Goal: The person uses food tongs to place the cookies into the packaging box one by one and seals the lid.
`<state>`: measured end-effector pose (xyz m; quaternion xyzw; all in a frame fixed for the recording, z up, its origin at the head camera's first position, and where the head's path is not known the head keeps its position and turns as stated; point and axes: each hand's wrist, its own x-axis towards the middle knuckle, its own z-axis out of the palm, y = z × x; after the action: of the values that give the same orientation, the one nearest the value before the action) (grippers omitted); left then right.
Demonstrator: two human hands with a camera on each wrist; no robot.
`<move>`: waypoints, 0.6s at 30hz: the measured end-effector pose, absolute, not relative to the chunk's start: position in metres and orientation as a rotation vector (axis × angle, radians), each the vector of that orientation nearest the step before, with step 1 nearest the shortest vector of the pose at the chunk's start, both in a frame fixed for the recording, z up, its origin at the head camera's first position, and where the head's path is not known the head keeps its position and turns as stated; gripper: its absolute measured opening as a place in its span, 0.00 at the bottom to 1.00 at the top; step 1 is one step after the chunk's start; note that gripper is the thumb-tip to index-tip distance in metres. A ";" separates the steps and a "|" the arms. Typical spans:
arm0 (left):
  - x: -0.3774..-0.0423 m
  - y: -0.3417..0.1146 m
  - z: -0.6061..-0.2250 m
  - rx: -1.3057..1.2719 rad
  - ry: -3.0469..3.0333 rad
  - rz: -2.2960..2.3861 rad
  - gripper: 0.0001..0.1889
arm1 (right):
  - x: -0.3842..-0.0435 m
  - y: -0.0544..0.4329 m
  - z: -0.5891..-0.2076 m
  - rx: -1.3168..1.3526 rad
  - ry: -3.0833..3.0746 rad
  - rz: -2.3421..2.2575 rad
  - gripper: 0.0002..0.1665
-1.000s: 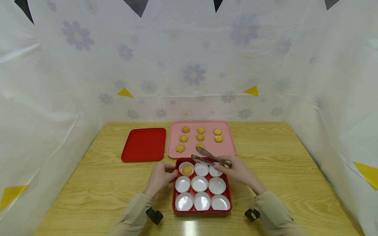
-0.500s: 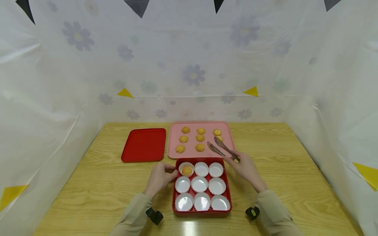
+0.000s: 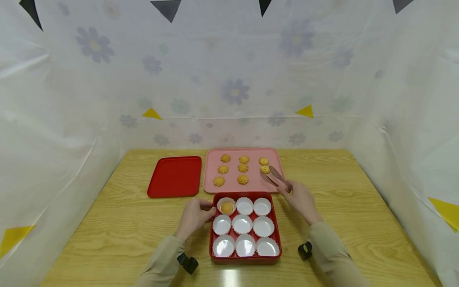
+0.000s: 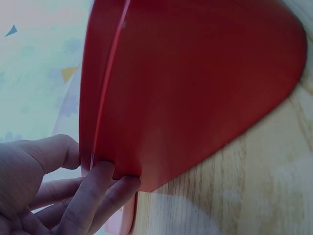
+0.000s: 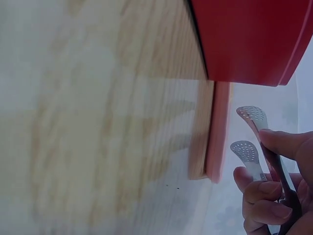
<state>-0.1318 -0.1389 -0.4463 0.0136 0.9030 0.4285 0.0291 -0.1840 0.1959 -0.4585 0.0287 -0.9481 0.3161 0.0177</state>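
My right hand (image 3: 300,201) holds metal tongs (image 3: 275,173) with perforated tips, spread apart by the front flower-shaped cookie (image 3: 265,169) in the right column of the pink tray (image 3: 211,187). Whether the tips touch that cookie cannot be told. In the right wrist view, the thumb and fingers are curled round the tongs (image 5: 275,159). My left hand (image 3: 193,217) grips the upper left side of the red box (image 3: 245,260), fingertips at its rim and outer wall (image 4: 195,88). White paper cups (image 3: 242,223) line the box in rows. One swirled cookie (image 3: 226,207) sits in the back left cup.
Several more cookies (image 3: 243,168) lie in columns on the pink tray, just behind the box. A flat red tray (image 3: 174,176) lies to its left. All stand on a wooden table (image 3: 351,207) enclosed by pale flowered sheeting (image 3: 234,71).
My right hand has carried the tongs from above the box's back cups rightward and over the pink tray, down toward the right-column cookie. The left hand stays put.
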 end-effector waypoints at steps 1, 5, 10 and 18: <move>-0.132 -0.139 -0.447 0.046 2.788 1.319 0.09 | -0.186 0.196 -0.459 0.080 -2.955 0.967 0.19; -0.132 -0.139 -0.448 0.053 2.798 1.317 0.09 | -0.193 0.197 -0.460 0.061 -2.981 0.934 0.19; -0.132 -0.139 -0.447 0.047 2.802 1.328 0.10 | -0.203 0.197 -0.459 0.054 -3.007 0.899 0.19; -0.132 -0.139 -0.447 0.052 2.791 1.334 0.09 | -0.214 0.196 -0.459 0.030 -3.051 0.854 0.21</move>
<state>-0.1322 -0.1393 -0.4472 0.0167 0.9018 0.4311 0.0238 -0.2143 0.1958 -0.4592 0.0096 -0.9629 0.2695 -0.0132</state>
